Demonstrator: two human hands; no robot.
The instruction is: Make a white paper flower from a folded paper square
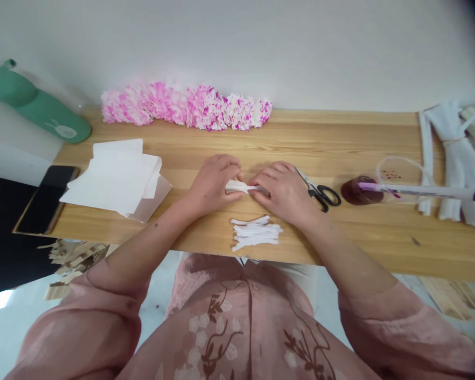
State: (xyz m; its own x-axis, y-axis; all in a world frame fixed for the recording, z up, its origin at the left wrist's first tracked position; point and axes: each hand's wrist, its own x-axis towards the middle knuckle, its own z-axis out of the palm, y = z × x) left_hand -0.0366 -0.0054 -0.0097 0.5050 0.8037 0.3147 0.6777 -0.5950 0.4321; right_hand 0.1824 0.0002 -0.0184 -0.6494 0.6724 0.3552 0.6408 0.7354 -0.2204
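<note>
Between my two hands, above the table, is a white strip of folded tissue paper (237, 186), narrowed in the middle. My left hand (216, 182) has its fingers closed around the left end of the strip. At the other end, my right hand (283, 190) pinches the strip between thumb and fingers. Just below them lies a small bundle of short white twisted ties (257, 232) on the wood. Black-handled scissors (320, 194) rest right beside my right hand, partly hidden by it.
A row of pink and white paper flowers (182, 105) lines the wall. At left are white paper sheets (114, 179), a phone (47, 200) and a green bottle (43, 108). At right, a jar of dark red liquid (362, 191) stands before a marker-like pen (431, 191) and white strip bundles (455, 158).
</note>
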